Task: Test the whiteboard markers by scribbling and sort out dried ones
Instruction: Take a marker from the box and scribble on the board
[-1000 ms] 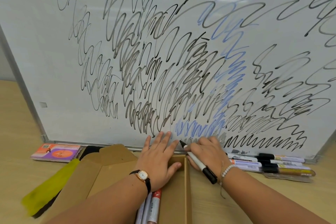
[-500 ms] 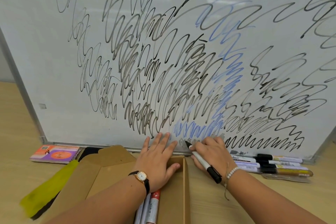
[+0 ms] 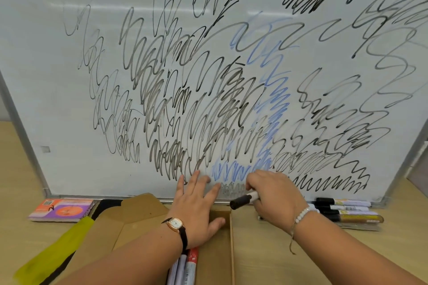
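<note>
A person looks down at a large whiteboard (image 3: pixel 58 76) standing on a wooden table (image 3: pixel 266 257), its surface crowded with black, grey and blue scribbles. The right hand (image 3: pixel 275 194), with a bead bracelet (image 3: pixel 301 214) at the wrist, is curled round a whiteboard marker (image 3: pixel 245 199) held low against the board. The marker's black end sticks out to the left, its writing tip is hidden behind the fingers, and a faint grey scribble (image 3: pixel 231 188) lies just beside it. The left hand (image 3: pixel 199 206), wearing a wristwatch (image 3: pixel 176 223), lies flat with fingers spread, fingertips on the board's lower part and palm over an open cardboard box (image 3: pixel 139 217). More markers (image 3: pixel 191 261) lie in the box under the left forearm. A row of markers (image 3: pixel 347 209) lies at the board's foot on the right. On the left are a yellow-green cloth (image 3: pixel 53 250) and an orange-and-purple packet (image 3: pixel 62 209).
</note>
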Tool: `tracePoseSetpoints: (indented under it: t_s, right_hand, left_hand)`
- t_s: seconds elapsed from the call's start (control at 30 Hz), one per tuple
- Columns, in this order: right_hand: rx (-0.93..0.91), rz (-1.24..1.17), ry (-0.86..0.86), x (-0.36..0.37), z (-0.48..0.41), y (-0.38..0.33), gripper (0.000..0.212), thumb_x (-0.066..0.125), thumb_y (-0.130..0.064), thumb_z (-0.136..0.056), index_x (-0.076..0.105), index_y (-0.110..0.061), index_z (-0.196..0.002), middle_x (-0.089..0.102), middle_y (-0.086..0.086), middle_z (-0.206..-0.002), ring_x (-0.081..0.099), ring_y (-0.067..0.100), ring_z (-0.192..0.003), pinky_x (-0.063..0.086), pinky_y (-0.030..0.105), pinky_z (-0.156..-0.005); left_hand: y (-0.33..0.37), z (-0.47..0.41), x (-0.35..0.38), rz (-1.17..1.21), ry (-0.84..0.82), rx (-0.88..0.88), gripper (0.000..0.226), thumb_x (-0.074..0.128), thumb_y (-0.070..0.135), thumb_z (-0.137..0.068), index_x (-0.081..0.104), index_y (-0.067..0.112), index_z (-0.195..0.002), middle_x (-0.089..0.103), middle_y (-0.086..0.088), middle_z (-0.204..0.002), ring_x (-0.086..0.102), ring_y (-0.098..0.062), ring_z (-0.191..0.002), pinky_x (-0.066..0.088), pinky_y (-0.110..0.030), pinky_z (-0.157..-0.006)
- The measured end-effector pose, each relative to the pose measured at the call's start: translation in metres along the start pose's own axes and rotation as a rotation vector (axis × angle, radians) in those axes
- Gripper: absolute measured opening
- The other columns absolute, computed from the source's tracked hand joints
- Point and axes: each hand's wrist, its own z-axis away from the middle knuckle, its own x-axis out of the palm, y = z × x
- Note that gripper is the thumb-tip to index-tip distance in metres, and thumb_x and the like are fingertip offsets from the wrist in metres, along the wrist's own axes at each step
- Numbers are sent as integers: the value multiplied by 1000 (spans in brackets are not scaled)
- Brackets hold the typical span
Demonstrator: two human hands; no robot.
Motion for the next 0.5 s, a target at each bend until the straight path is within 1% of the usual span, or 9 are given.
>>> tracePoseSetpoints:
  t_s: [0.07, 0.13, 0.17, 0.23, 0.3, 0.33, 0.4, 0.43, 0.5]
  right_hand:
    - [55, 116, -122, -3, 5, 3, 14, 43, -23, -91, 50, -26, -102, 56, -7, -97, 53, 19, -92, 28, 31, -73]
    - [133, 180, -192, -6, 10, 4, 13, 41, -28, -94, 48, -26, -104, 56, -6, -102, 52, 19, -97, 28, 33, -75]
    - [156, 205, -208, -5, 11, 4, 13, 41, -30, -94, 49, -26, -104, 56, -6, -103, 52, 19, -98, 27, 33, -74]
    - [189, 243, -232, -7, 14, 3, 13, 42, -35, -93, 51, -27, -97, 56, -5, -98, 53, 18, -97, 28, 33, -75]
    - [196, 276, -219, -9, 17, 1, 12, 43, -36, -92, 51, -29, -86, 51, -4, -87, 53, 18, -93, 30, 34, -77]
    - [195, 289, -216, -9, 18, 0, 13, 43, -35, -92, 52, -30, -84, 49, -4, -84, 53, 18, -92, 31, 34, -77]
    - [184, 277, -188, -9, 22, 1, 19, 42, -35, -93, 58, -29, -85, 54, -5, -85, 53, 19, -91, 30, 35, -77]
    - [181, 270, -177, -8, 23, 4, 19, 43, -34, -93, 60, -28, -87, 57, -5, -87, 53, 19, -90, 30, 35, -76]
    - [216, 275, -174, -10, 27, 18, 16, 45, -31, -92, 60, -31, -88, 59, -8, -88, 52, 17, -87, 30, 33, -75]
  left_hand:
    - [4, 0, -10, 131, 121, 38, 64, 39, 44, -87, 23, 32, -148, 22, 1, -147, 0, -21, -144, -16, -42, -114]
    - [9, -1, -22, 301, 220, 97, 63, 40, 32, -79, 38, 27, -141, 33, 4, -135, 17, -15, -135, 1, -36, -117]
    - [12, -2, -29, 362, 211, 130, 64, 39, 30, -76, 40, 27, -140, 35, 5, -132, 23, -13, -130, 12, -31, -115]
    - [21, -2, -39, 432, 109, 201, 61, 37, 32, -79, 39, 27, -140, 41, 7, -131, 33, -8, -123, 27, -24, -105]
    - [32, 0, -45, 421, 7, 240, 45, 38, 36, -92, 45, 27, -136, 51, 6, -123, 45, -9, -113, 36, -24, -92]
    - [38, 1, -46, 394, -26, 240, 37, 37, 38, -97, 50, 25, -129, 56, 4, -115, 50, -12, -105, 37, -24, -83]
    - [49, 1, -46, 373, -64, 205, 33, 34, 38, -101, 57, 18, -114, 59, -1, -100, 52, -16, -87, 34, -26, -69]
    - [54, 2, -46, 387, -77, 184, 34, 33, 37, -102, 58, 15, -110, 58, -2, -93, 50, -15, -80, 34, -27, -66]
    - [60, 2, -47, 459, -93, 141, 38, 31, 36, -103, 61, 14, -107, 52, 5, -77, 45, -9, -67, 32, -26, -63]
